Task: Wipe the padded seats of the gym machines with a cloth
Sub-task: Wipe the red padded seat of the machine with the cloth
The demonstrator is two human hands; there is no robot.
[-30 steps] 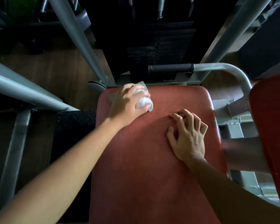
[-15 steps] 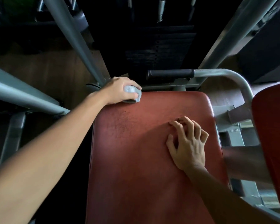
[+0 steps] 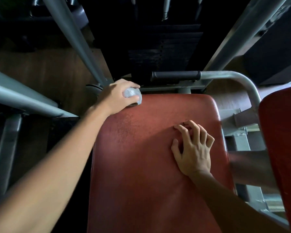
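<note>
Dim gym light falls over brown wood-plank flooring (image 3: 40,69) and the grey painted steel tubes of a machine frame (image 3: 71,36) that slant up on both sides of the view. Straight ahead, in deep shadow, stands a black stack of weight plates (image 3: 165,47), and just in front of it runs a curved grey metal bar with a black foam grip (image 3: 175,75). Filling the middle of the view is a long rectangular padded seat in worn brick-red vinyl (image 3: 149,165), its grain showing as fine speckles near the far left corner. A second red padded cushion (image 3: 282,148) stands at the right edge, separated from the first by grey frame parts.

The left hand (image 3: 119,96) reaches across to the far left corner of the seat, fingers curled tight around a crumpled pale blue-grey cloth (image 3: 133,95), which bulges out between thumb and fingers. Cloth and hand sit right at the seat's far edge, touching the pad, just beside the base of a frame tube. The right hand (image 3: 193,148) holds nothing: it rests palm-down on the right half of the seat with fingers bent and spread, fingertips pressing the vinyl. The two hands are well apart, the cloth lying farther away and to the left of the empty hand.
</note>
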